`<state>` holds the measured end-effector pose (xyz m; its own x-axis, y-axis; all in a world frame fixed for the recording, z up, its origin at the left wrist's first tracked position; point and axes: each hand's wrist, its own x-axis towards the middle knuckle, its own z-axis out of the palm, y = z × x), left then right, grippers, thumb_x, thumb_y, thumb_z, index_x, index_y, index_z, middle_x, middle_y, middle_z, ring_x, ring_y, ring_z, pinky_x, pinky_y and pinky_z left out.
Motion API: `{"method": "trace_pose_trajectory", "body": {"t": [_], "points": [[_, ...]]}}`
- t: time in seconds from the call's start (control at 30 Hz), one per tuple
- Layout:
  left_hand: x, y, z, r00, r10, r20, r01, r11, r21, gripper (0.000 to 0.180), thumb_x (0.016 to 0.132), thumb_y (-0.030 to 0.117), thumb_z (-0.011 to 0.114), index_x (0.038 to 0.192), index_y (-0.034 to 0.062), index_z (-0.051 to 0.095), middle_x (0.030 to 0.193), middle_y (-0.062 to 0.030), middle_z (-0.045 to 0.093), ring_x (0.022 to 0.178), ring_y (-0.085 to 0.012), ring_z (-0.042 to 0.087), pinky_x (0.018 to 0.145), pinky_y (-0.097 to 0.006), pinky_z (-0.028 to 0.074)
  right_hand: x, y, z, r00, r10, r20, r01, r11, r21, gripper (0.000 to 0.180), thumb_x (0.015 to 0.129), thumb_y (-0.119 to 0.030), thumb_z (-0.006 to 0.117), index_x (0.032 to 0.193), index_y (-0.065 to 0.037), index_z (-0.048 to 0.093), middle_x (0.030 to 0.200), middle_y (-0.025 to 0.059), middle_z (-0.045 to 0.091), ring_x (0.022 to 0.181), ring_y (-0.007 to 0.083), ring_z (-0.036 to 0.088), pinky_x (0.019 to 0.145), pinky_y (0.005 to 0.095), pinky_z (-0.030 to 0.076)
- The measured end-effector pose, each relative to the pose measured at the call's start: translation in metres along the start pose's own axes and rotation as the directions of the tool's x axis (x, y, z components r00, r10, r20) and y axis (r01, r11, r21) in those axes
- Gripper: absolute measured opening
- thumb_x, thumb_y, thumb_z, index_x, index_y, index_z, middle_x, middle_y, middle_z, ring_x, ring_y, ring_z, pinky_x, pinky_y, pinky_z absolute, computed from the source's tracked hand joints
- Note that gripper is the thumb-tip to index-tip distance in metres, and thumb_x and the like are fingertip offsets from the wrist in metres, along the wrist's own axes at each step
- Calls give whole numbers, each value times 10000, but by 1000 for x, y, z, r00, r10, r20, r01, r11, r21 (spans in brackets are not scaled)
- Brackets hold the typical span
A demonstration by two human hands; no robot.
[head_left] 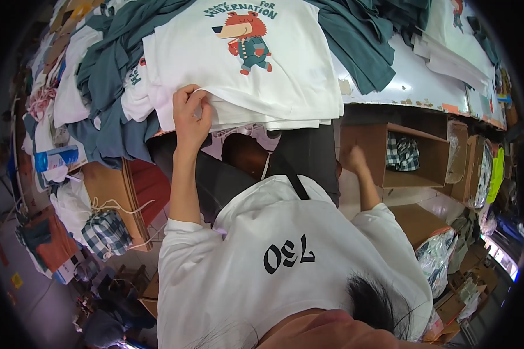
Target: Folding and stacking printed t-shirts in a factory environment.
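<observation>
A stack of white T-shirts [300, 61], the top one printed with a walking red bear in green clothes, lies at the table's near edge over my lap. My left hand [191, 115] is closed in a pinch on the near left hem of the top shirt. That hem is lifted a little, and more white layers show below it. My right hand [353, 158] hangs low to the right, beside the open cardboard box [416, 142] under the table. It looks curled, but its fingers are too small and blurred to read.
Dark green garments [355, 43] lie behind and right of the stack, with more green cloth [113, 64] at left. The white tabletop [416, 75] shows at right. A blue-labelled pack [57, 157] sits at far left. Checked cloth [106, 234] hangs by cardboard [112, 189] at lower left.
</observation>
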<state>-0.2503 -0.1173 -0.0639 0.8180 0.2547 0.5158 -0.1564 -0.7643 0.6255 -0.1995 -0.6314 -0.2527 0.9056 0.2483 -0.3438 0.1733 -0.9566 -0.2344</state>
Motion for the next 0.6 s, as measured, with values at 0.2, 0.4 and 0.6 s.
{"method": "trace_pose_trajectory", "body": {"t": [0.2,0.4,0.6], "points": [[-1,8,-40,985,64,160,-86,987,136,311,776,-122,580,1053,-4,652,1138,-137,596,986,-300,578,870,-331,480,-10,-72,-59,586,148,797,-664,651,368,201,802,-125,600,911,-45,749,882,153,729,832,277,697,709,372,539],[12,27,-64,973,77,215,-148,931,334,600,690,-156,552,1260,26,594,1254,-133,567,986,-313,573,853,-396,507,13,-154,-194,955,-277,109,202,872,446,231,878,-160,623,945,52,684,767,158,673,746,264,658,717,369,528],[51,80,-72,957,165,237,-229,934,275,672,698,-153,548,1343,37,540,1336,-138,525,1007,-322,577,860,-398,515,4,-343,-212,494,-481,-724,751,656,76,530,802,-150,713,1303,-73,558,1166,120,639,1073,291,610,912,406,452]]}}
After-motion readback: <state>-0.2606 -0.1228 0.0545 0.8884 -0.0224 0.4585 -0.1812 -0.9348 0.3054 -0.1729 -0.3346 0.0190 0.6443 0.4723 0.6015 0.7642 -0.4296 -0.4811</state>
